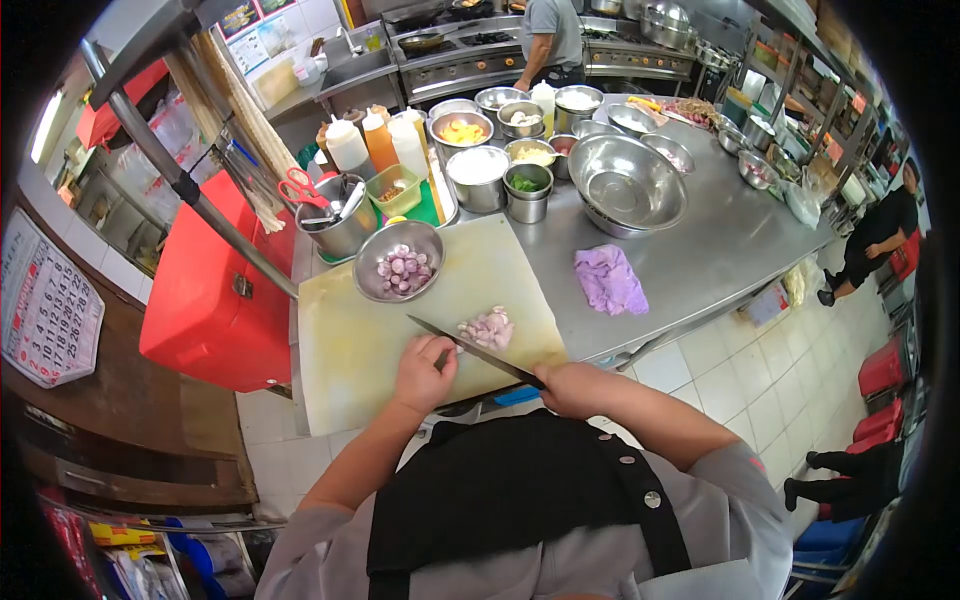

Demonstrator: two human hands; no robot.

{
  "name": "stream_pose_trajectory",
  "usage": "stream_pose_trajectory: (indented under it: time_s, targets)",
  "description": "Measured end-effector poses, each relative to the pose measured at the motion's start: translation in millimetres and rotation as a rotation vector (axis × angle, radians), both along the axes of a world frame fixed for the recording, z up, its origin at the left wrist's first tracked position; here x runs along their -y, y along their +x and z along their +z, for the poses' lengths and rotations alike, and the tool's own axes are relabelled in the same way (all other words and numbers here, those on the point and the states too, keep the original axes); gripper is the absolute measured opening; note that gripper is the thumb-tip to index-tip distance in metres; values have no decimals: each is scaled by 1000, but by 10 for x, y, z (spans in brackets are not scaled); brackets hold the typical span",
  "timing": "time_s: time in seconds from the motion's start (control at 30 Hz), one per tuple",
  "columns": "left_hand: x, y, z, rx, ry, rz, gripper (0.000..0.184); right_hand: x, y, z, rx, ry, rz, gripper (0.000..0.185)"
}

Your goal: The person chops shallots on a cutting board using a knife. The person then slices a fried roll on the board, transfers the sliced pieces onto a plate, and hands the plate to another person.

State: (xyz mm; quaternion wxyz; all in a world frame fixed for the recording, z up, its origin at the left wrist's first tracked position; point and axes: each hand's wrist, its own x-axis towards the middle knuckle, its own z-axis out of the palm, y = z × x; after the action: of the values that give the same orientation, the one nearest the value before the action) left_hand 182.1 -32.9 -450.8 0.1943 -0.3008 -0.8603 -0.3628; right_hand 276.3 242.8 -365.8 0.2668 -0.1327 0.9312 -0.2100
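Knife [488,357], long, dark-metal, clasped in right grip [568,390]; left grip [428,374] curled by blade, hold unclear. Pale-pink chopped shallots [488,328] lie on yellowed rectangular board [350,340]. Slicing step, likely; next cut calls for tucked fingertips.

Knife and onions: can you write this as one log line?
right hand: gripping knife; left hand: curled beside knife; cutting board: chopped onion near knife; steel bowl: small purple onions inside

A steel desk [720,260] is carrying a board [345,340]. Right of the board, a cloth [610,280] is lying crumpled; beyond the board, pots [478,195] and a tray [425,210] are standing; beyond and rightward, bowls [625,180] are resting.
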Motion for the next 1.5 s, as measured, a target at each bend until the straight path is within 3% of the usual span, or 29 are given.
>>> stream_pose_trajectory:
  time_s: [0.13, 0.33, 0.47, 0.9, 1.13, 1.3, 1.5]
  targets:
    - [-16, 14, 55, -27, 31, -22, 12, -27, -65, -199, -79, -91, 6, 30]
    - [-5, 5, 48, 30, 2, -27, 13, -63, 5, -2, -15, -72, -50, 29]
    - [20, 29, 41, 70, -1, -35, 14, -60, 21, -238, -99, -100, -23, 28]
    - [8, 14, 57, 69, -39, -16, 10, -150, 118, 140, -143, 70, 45, 21]
    - [-4, 21, 32, 70, -4, -8, 8, 3, 2, -79, -72, 64, 19, 23]
    - [1, 4, 41, 26, -6, -18, 9, -70, 82, 215, -104, 46, 45, 23]
    - [-7, 19, 27, 46, -4, -21, 8, 61, -54, -138, -114, 34, 14, 24]
